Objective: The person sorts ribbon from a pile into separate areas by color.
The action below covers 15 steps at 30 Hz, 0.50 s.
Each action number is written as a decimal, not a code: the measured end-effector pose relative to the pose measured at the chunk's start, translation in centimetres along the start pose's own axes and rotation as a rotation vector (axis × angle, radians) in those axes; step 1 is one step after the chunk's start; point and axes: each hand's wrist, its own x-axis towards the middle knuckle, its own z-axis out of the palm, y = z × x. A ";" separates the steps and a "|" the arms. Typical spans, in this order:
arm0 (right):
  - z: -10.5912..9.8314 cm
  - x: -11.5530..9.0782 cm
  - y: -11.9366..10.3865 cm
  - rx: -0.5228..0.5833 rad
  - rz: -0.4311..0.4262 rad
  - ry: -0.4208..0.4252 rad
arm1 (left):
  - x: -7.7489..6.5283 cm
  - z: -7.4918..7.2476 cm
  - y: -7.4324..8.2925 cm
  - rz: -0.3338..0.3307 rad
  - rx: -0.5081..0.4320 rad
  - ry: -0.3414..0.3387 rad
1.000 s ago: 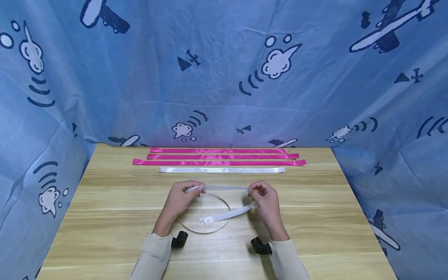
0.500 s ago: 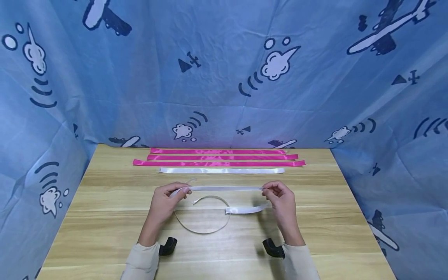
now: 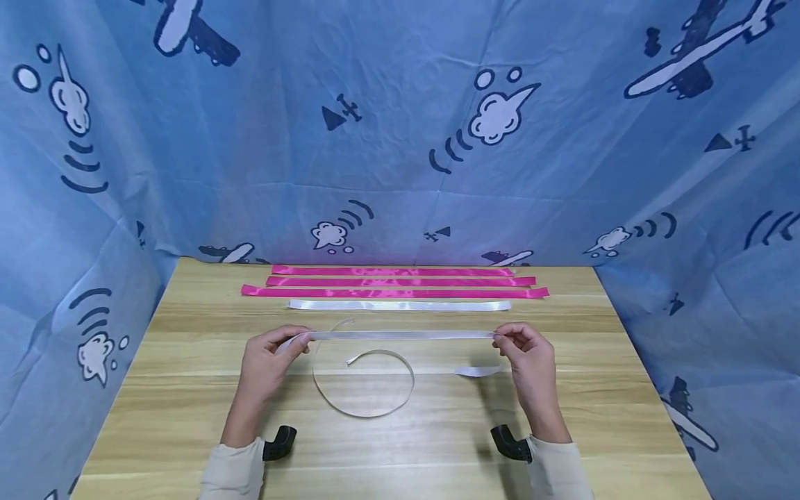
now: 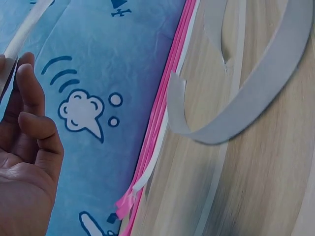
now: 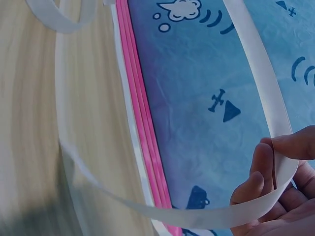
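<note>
A white ribbon is stretched straight across between my hands, raised over the table. My left hand pinches it between thumb and fingers near its left end, and a short piece shows past the thumb. On the other side, my right hand pinches the ribbon. From there a loose tail curves down below the right fingers. Between the hands, a second pale ribbon lies curled in a wide loop on the table, standing on its edge.
Three pink ribbons lie flat in parallel rows along the back of the wooden table. In front of them lies a straight white ribbon. Blue printed cloth walls the back and sides. Black wrist-worn pieces jut inward from the sleeves.
My hands have moved apart, left hand leftward and right hand rightward, lengthening the stretched ribbon between them. The loose tail below the right hand has grown shorter. The curled ribbon stays put.
</note>
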 end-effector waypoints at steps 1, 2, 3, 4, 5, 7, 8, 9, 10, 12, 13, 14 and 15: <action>-0.2 0.0 0.0 -0.008 -0.005 0.004 | -0.1 -0.2 0.1 -0.004 0.007 0.012; -0.3 0.1 -0.1 -0.009 -0.008 0.009 | -0.1 -0.3 0.1 -0.007 0.012 0.023; -0.5 0.2 -0.1 -0.009 -0.011 0.015 | -0.2 -0.5 0.2 -0.011 0.016 0.036; -0.6 0.2 -0.1 -0.008 -0.012 0.020 | -0.2 -0.6 0.2 -0.015 0.017 0.047; -0.8 0.3 -0.2 -0.010 -0.011 0.028 | -0.3 -0.8 0.3 -0.015 0.017 0.059; -1.1 0.4 -0.3 -0.010 -0.014 0.039 | -0.3 -1.1 0.5 -0.018 0.006 0.079; -1.2 0.4 -0.3 -0.001 -0.010 0.045 | -0.3 -1.2 0.5 -0.018 0.003 0.089; -1.4 0.4 -0.4 0.002 -0.008 0.049 | -0.4 -1.4 0.6 -0.020 -0.004 0.099; -1.6 0.4 -0.4 0.005 -0.006 0.055 | -0.4 -1.5 0.7 -0.019 -0.005 0.107; -1.9 0.5 -0.4 0.014 -0.006 0.067 | -0.4 -1.8 0.9 -0.032 -0.027 0.126; -2.1 0.5 -0.4 0.020 -0.005 0.075 | -0.4 -1.9 0.9 -0.040 -0.033 0.136; -2.2 0.5 -0.5 0.025 -0.005 0.079 | -0.5 -2.0 1.0 -0.044 -0.036 0.143; -2.4 0.6 -0.5 0.025 -0.006 0.082 | -0.5 -2.1 1.0 -0.053 -0.045 0.151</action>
